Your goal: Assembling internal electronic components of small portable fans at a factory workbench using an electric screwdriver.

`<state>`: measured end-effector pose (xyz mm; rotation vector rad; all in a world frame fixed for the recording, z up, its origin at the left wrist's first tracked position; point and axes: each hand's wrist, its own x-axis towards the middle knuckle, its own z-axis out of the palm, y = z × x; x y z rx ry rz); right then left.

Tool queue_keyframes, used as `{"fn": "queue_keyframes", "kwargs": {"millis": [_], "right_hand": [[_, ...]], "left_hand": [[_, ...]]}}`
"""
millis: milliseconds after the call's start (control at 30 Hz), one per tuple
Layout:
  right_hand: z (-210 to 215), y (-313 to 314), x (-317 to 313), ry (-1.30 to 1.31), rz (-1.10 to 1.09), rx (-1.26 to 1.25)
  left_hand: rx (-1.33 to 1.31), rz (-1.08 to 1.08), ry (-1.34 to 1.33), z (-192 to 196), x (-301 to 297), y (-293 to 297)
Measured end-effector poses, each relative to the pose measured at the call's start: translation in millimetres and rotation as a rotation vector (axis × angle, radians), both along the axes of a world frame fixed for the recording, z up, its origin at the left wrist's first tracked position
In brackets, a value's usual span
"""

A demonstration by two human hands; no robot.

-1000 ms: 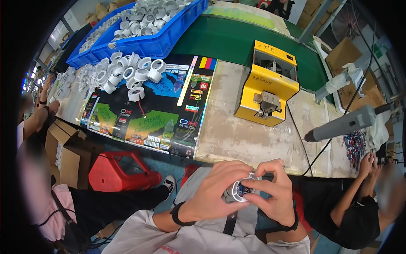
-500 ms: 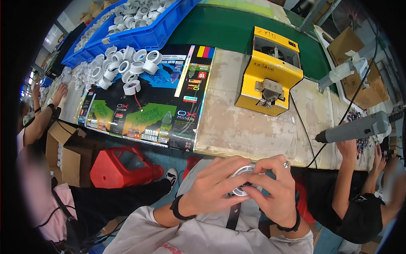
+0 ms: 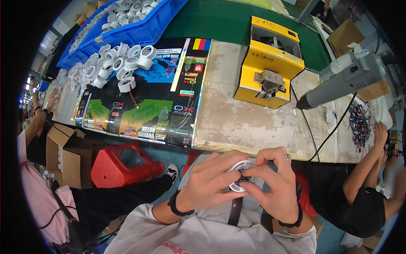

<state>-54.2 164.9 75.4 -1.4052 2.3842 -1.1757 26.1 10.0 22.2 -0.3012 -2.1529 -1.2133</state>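
Note:
Just off the table's front edge, above my lap, my left hand (image 3: 211, 182) is closed around a white plastic ring-shaped housing (image 3: 237, 186). A small dark circuit board (image 3: 244, 178) shows inside its opening. My right hand (image 3: 275, 184) comes in from the other side, thumb and forefinger pinched at this board. Its contact with the board is partly hidden by the fingers. On the table to the left lie several similar white rings (image 3: 110, 63); the nearest ring (image 3: 126, 84) has a short red wire trailing from it.
A yellow machine (image 3: 266, 63) stands on the table ahead. Right of it hangs a grey electric screwdriver (image 3: 342, 82) with a black cable. A blue crate (image 3: 156, 25) of white rings sits at the far left. Co-workers sit on both sides; a red stool (image 3: 122, 167) is on the left.
The housing has tilted, showing more of the circuit board inside. The grey screwdriver has swung away from me and leftward. The right co-worker's hand has moved from beside it toward a pile of small parts.

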Motion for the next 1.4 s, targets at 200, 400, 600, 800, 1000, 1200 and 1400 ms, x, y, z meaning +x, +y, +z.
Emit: {"fn": "queue_keyframes", "kwargs": {"millis": [200, 400, 600, 800, 1000, 1200, 1400], "right_hand": [[0, -2, -4, -0.035, 0.028, 0.041], [-2, -4, -10, -0.078, 0.084, 0.058], [0, -2, -10, -0.083, 0.054, 0.098], [-6, -1, -14, -0.06, 0.067, 0.08], [11, 38, -67, 0.504, -0.902, -0.588], [5, 29, -125, -0.035, -0.558, -0.792], [8, -47, -118, -0.346, -0.231, -0.995]], "left_hand": [[0.051, -0.023, -0.024, -12, 3, 0], [0.092, -0.066, -0.005, -15, 2, -3], [0.009, -0.101, 0.041, -10, -5, -9], [-0.007, -0.131, -0.017, -10, -9, -10], [0.038, -0.033, 0.003, -14, -12, -23], [0.061, -0.014, -0.053, -23, -11, -35], [0.081, 0.071, -0.11, -31, -15, -42]]}}
